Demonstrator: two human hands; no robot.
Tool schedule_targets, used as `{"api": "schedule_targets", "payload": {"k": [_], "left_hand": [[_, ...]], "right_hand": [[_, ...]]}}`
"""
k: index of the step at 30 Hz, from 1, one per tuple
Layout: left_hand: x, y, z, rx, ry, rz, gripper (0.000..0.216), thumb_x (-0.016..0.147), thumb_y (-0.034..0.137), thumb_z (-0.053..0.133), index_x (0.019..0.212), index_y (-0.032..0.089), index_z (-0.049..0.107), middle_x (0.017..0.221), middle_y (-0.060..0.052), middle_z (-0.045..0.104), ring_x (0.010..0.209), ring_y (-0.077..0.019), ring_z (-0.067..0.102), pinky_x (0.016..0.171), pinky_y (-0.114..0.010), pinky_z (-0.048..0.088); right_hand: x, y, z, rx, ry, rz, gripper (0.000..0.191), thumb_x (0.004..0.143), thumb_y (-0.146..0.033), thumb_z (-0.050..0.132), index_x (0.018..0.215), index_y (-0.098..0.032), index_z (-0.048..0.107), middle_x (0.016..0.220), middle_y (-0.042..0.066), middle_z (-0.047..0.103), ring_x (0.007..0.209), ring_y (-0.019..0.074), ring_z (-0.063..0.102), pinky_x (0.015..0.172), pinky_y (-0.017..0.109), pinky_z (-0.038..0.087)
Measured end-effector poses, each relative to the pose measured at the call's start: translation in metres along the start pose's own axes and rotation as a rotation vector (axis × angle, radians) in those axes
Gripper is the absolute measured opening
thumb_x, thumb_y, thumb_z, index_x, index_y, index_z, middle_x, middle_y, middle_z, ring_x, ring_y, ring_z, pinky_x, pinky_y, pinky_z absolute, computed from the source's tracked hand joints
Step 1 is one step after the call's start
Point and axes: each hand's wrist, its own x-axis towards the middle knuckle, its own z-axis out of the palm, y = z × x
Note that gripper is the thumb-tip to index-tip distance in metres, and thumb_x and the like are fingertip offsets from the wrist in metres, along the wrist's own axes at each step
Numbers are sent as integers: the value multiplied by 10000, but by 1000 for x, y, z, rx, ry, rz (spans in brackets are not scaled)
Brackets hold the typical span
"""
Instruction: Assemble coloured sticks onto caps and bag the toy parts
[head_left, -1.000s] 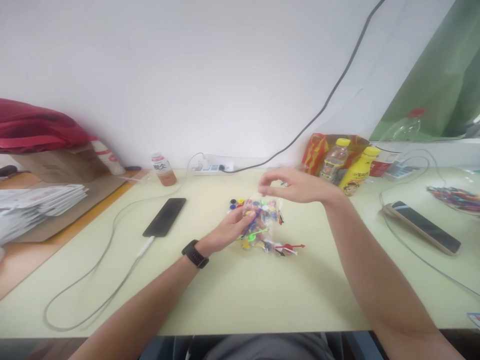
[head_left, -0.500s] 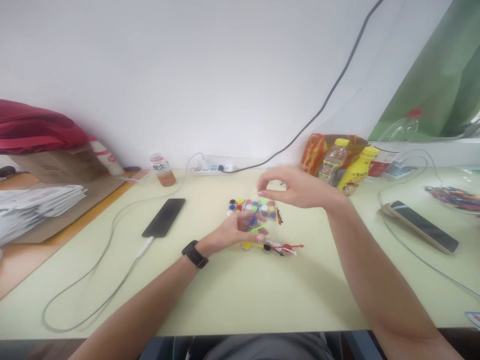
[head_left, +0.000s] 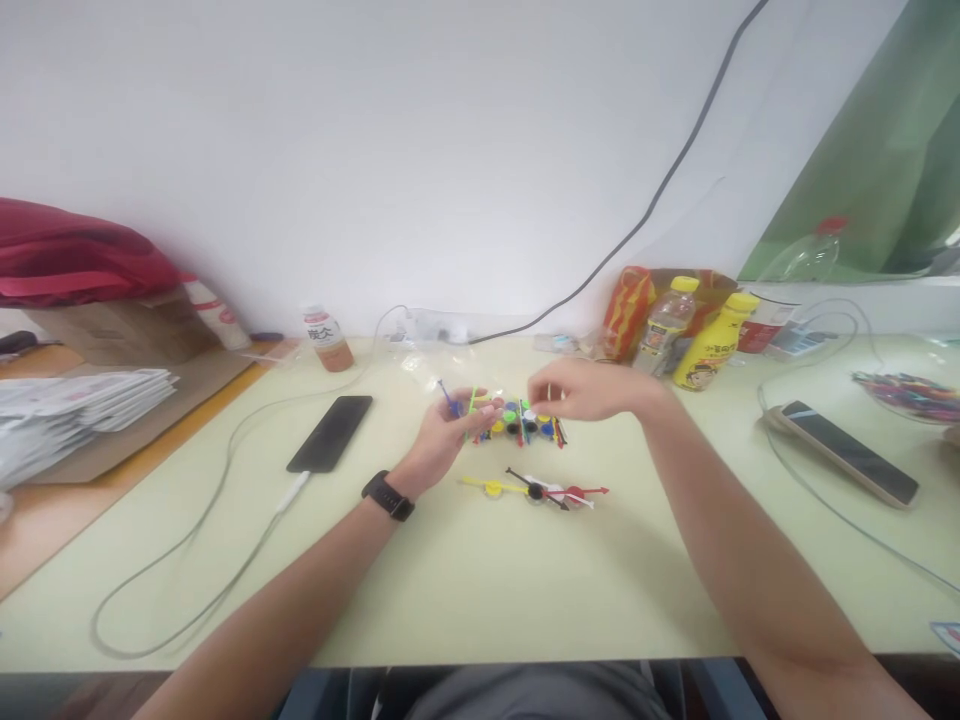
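My left hand [head_left: 441,440], wearing a black wristwatch [head_left: 388,496], is raised with its fingers closed around a blue arrow spinner [head_left: 454,407] and a green arrow spinner [head_left: 472,408]. To its right, a cluster of small round coloured pieces and arrows [head_left: 512,428] lies on the table. My right hand [head_left: 577,390] is at the cluster's right end, fingers curled downward in a pinch; what they hold, if anything, is hidden. Nearer me lie assembled spinners in a row: a yellow spinner [head_left: 493,489], a black spinner [head_left: 535,492] and a red spinner [head_left: 574,495], with a white one between.
Clear plastic [head_left: 427,365] lies near the power strip at the wall. A charging phone [head_left: 330,434] is on the left, another phone [head_left: 847,455] on the right. Bottles [head_left: 712,342] stand at the back right, beside a dish of coloured sticks [head_left: 911,393]. A drink bottle [head_left: 328,340] stands back left.
My left hand has moved up and left, away from the spinner row, carrying the blue and green spinners. My right hand has lowered to the cluster. Clear plastic now lies near the power strip.
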Motion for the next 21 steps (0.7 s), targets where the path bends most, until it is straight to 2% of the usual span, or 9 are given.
{"api": "schedule_targets", "payload": {"k": [2, 3, 6, 9, 11, 14, 18, 21], "left_hand": [[3, -2, -6, 25, 27, 21, 512, 753, 277, 891, 1171, 141, 628, 1161, -156, 764, 1049, -261, 747, 916, -369, 564], [4, -3, -9, 44, 43, 28, 532, 748, 292, 894, 1181, 139, 626, 1150, -158, 767, 1036, -266, 750, 905, -379, 571], [9, -3, -17, 112, 98, 56, 581, 732, 333, 904, 1204, 134, 630, 1107, -152, 776, 974, -264, 763, 877, -391, 587], [12, -3, -22, 179, 125, 70, 620, 708, 357, 916, 1211, 127, 636, 1020, -131, 784, 898, -252, 768, 799, -366, 606], [12, -3, -23, 226, 123, 64, 637, 702, 379, 916, 1211, 121, 634, 967, -122, 783, 861, -251, 766, 708, -332, 609], [10, -3, -21, 309, 103, 64, 646, 696, 403, 913, 1204, 119, 633, 871, -98, 775, 761, -232, 756, 564, -264, 567], [7, -3, -20, 374, 69, 73, 646, 694, 431, 907, 1200, 147, 625, 866, -78, 767, 629, -189, 724, 425, -203, 461], [6, -2, -20, 417, 58, 71, 628, 711, 468, 887, 1198, 163, 636, 889, -80, 766, 582, -165, 696, 389, -193, 422]], "right_hand": [[10, -5, 17, 32, -249, -17, 101, 847, -313, 688, 858, -213, 696, 904, 19, 741, 679, 154, 644, 603, 269, 436], [16, -10, 26, 9, -312, -24, 125, 818, -327, 722, 854, -211, 693, 920, 20, 739, 688, 155, 643, 597, 268, 432], [29, -27, 50, -75, -421, -8, 209, 769, -377, 778, 827, -210, 666, 913, 15, 720, 727, 168, 632, 570, 267, 407], [36, -39, 65, -159, -488, 6, 213, 759, -306, 775, 700, -200, 600, 775, -5, 666, 649, 155, 578, 547, 273, 374], [38, -41, 71, -188, -521, -16, 241, 762, -254, 743, 631, -198, 549, 683, -17, 615, 602, 148, 544, 541, 277, 358], [39, -38, 76, -189, -528, -26, 207, 732, -206, 724, 638, -201, 540, 653, -27, 586, 570, 144, 522, 525, 277, 339], [40, -34, 79, -190, -486, -17, 133, 705, -132, 695, 697, -202, 582, 747, -7, 636, 624, 156, 555, 538, 273, 343], [40, -32, 75, -135, -467, -45, 120, 728, -130, 709, 744, -200, 612, 820, 1, 675, 702, 161, 593, 566, 264, 373]]}}
